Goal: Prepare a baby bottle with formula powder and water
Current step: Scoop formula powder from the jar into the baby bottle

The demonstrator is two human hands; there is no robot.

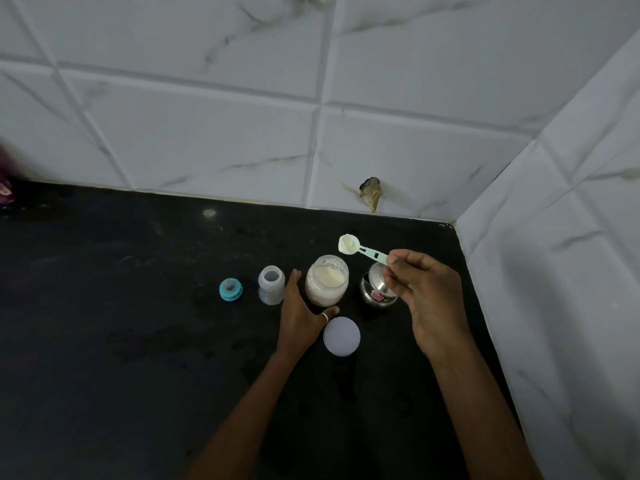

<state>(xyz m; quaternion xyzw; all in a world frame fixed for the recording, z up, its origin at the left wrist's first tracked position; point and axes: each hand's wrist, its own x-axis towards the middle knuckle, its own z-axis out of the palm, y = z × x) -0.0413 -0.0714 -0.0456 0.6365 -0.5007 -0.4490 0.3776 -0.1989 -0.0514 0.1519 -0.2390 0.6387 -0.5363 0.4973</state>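
Note:
An open jar of pale formula powder [326, 280] stands on the black counter [121, 306]. My left hand [301, 315] curls round the jar's left and near side, thumb in front. My right hand [420, 296] pinches the handle of a light green scoop [360, 250], whose bowl, heaped with powder, hovers just above and behind the jar's mouth. A small clear baby bottle [271, 285] stands uncapped to the left of the jar. Its teal cap with the nipple [231, 289] lies further left.
The jar's white lid [341, 336] lies flat on the counter in front of the jar. A small steel pot with a lid [375, 289] stands to the right, partly behind my right hand. Tiled walls [554, 271] close off the counter at the back and the right.

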